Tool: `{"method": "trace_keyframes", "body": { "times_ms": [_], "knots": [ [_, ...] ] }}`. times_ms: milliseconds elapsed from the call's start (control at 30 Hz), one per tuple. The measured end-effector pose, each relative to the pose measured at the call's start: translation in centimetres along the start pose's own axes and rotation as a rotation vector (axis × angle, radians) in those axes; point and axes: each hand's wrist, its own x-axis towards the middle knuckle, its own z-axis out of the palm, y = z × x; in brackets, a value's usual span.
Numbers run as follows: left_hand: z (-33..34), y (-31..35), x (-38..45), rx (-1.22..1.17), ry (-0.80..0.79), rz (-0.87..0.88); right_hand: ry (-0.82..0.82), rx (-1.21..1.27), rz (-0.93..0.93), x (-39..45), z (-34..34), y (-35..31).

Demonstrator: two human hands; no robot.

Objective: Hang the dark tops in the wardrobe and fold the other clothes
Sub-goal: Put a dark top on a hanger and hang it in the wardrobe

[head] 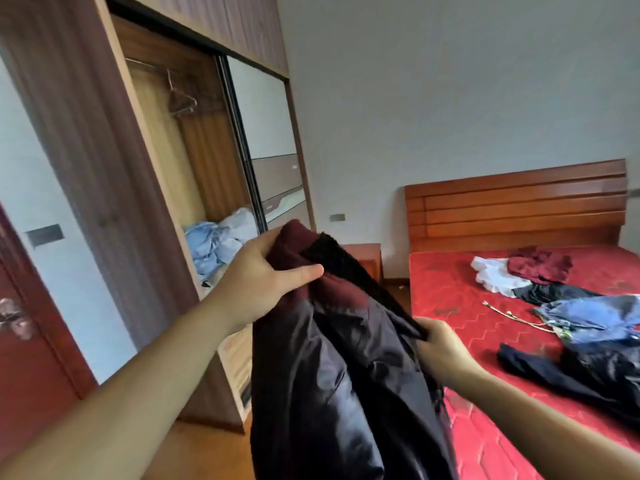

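Item: dark jacket [332,368], glossy black-purple shell, maroon lining and black fleecy collar at the top; held up in mid-air in the near centre, between wardrobe and bed, hanging in loose folds. Left hand [263,282] grips the collar end, thumb laid across the maroon cloth; right hand [440,344] pinches an edge of the shell lower down, fingers curled round the fabric. Wardrobe [194,161], far left, brown wood, sliding door drawn aside: inside, empty hangers [180,102] on a rail high up, and a crumpled heap of pale blue cloth [214,244] on the shelf below. Bed [460,299], right, red patterned mattress, slatted wooden headboard: on it a maroon garment [540,263], a white garment [495,275], a blue garment [588,313] and dark clothes [571,375] nearest, lying loose and unfolded. No legible labels or writing.
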Motion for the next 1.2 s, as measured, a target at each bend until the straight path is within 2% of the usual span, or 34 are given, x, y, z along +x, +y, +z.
{"method": "trace_keyframes", "body": {
  "times_ms": [100,200,333,400,467,533,567,600,667,733,833,900,1100,1200],
  "knots": [
    [-5.1,-3.7,-1.6,0.263,0.187,-0.036,0.141,-0.13,-0.099,3.9,-0.4,-4.9],
    [-9.3,-6.2,-2.9,0.347,0.245,-0.18,0.188,-0.298,-0.273,6.9,0.2,-11.0],
    [-14.6,-8.4,-3.7,0.282,-0.073,-0.345,0.223,-0.441,-0.43,10.2,2.4,-17.4],
    [-16.2,-9.9,-3.7,0.29,-0.141,-0.413,0.216,-0.489,-0.495,11.7,4.0,-19.5],
    [-17.4,-11.9,-2.9,0.447,0.029,-0.394,0.21,-0.58,-0.54,13.5,5.7,-20.8],
    [-18.4,-14.0,-1.6,0.764,0.266,-0.364,0.197,-0.67,-0.566,15.6,7.6,-21.4],
    [-18.7,-14.9,-1.0,0.889,0.332,-0.38,0.19,-0.67,-0.573,16.7,8.5,-21.6],
    [-19.0,-16.0,-0.2,0.974,0.343,-0.42,0.184,-0.64,-0.575,17.9,9.4,-21.7],
    [-19.0,-18.3,1.6,1.057,0.232,-0.48,0.157,-0.485,-0.551,20.6,11.3,-21.8],
    [-18.1,-20.5,4.0,1.028,0.105,-0.429,0.134,-0.333,-0.545,23.3,13.4,-21.6],
    [-15.2,-23.0,9.2,0.666,0.046,-0.346,0.092,-0.222,-0.613,27.1,16.8,-21.2],
    [-13.4,-25.1,12.7,0.443,0.105,-0.357,0.067,-0.161,-0.643,29.7,18.7,-20.8],
    [-16.8,-29.7,20.6,0.251,0.402,-0.322,-0.072,-0.03,-0.716,37.6,21.1,-19.1],
    [-19.5,-30.4,25.1,0.286,0.452,-0.206,-0.286,0.085,-0.592,40.8,23.3,-16.5]
  ]
}}
